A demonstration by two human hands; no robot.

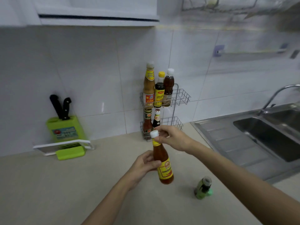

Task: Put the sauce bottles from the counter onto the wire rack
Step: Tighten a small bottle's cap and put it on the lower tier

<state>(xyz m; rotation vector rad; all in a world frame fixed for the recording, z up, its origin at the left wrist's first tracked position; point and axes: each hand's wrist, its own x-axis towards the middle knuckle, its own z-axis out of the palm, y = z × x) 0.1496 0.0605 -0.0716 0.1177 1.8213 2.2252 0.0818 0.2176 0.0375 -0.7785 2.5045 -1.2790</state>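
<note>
Both hands hold one sauce bottle (163, 161) in the air above the worktop (65, 184), in front of the wire rack (178, 96). The left hand (143, 165) wraps the lower body, its fingers (154, 164) curled narrow around the yellow label, thumb across the front. The right hand (173, 138) is at the top; its fingers (159, 139) are pinched close on the neck just under the white cap (154, 133). The bottle leans slightly, cap toward the rack, base nearer the person. The rack stands against the tiled wall at the back of the worktop. Its upper basket carries three bottles upright side by side; the lower basket carries two, partly hidden behind the right hand. A small green bottle (203, 189) stands on the worktop near the right forearm, well apart from the rack. A green knife block (65, 130) stands far left, and a sink (267, 135) lies to the right.
</note>
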